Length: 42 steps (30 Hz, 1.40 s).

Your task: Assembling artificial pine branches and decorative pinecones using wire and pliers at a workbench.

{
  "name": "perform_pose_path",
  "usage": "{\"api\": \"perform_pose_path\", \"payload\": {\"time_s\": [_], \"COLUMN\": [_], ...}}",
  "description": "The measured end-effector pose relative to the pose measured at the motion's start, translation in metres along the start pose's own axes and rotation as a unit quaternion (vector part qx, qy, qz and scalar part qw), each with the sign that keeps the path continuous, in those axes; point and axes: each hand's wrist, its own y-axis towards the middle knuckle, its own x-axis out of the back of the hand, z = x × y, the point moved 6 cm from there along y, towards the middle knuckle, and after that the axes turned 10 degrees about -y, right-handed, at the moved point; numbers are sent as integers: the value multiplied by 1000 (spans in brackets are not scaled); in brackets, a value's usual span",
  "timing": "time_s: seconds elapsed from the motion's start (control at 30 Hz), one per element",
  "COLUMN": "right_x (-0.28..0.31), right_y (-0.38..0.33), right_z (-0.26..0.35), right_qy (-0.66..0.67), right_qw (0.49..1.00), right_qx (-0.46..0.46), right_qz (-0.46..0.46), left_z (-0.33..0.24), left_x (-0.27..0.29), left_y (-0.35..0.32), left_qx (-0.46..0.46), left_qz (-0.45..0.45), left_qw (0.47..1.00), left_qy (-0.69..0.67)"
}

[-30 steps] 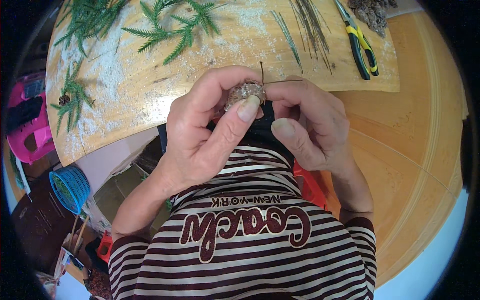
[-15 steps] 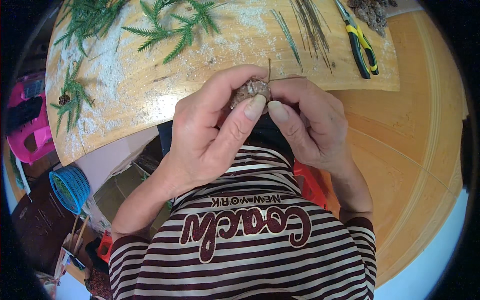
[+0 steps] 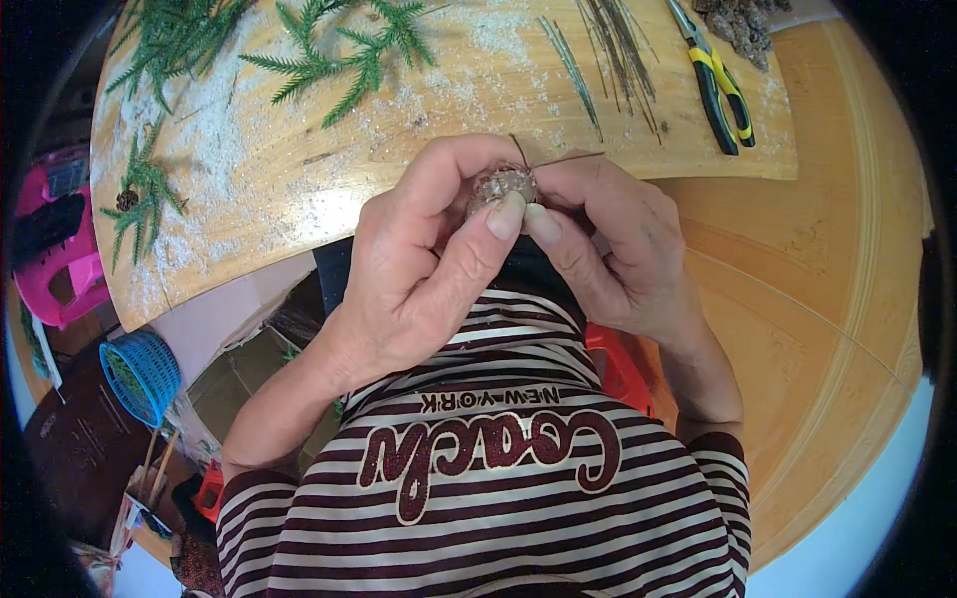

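Roundish, rough-scaled brown cone with whitish flecks, held in front of the surface's near edge, toward me as I look over. Left hand pinches it, thumb against forefinger. Right hand curls in, thumb and forefinger tips at the cone's right side; can't tell whether they grip the wire. Thin dark wire: one end juts away from the wearer, leaning slightly left; the other runs right, nearly level, over the right forefinger. Cone's long axis: can't tell, fingers cover much of it. Surface is smooth, yellowish wood dusted with white grains. Feathery green sprigs lie left, straight thin stems and yellow-black pliers right.
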Motion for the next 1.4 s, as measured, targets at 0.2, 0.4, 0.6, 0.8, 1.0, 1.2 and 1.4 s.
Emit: {"api": "perform_pose_path", "payload": {"time_s": [0.2, 0.4, 0.6, 0.8, 1.0, 1.2, 1.4], "right_x": [2, 0, 1, 1, -2, -1, 3], "right_y": [2, -2, -2, -5, -4, -5, -3], "right_z": [1, -2, -3, -2, -3, -3, -2], "right_qy": [24, 17, 15, 24, 28, 22, 7], "right_qw": [1000, 1000, 1000, 1000, 999, 1000, 1000], "right_qx": [-2, -3, 15, 2, -14, -20, 1], "right_qz": [2, -9, -18, -3, 11, 6, -21], "left_z": [0, 4, 4, 8, 1, 8, 8], "left_x": [0, 0, -2, -1, -7, -7, -10], "left_y": [0, 0, 1, 1, 4, 3, 3], "left_qx": [2, 20, 38, 40, 43, 22, 50], "left_qz": [3, 7, -3, 3, 11, 7, 22], "left_qw": [1000, 999, 997, 997, 998, 999, 998], "left_qy": [-20, -40, -66, -63, -34, -33, -5]}}
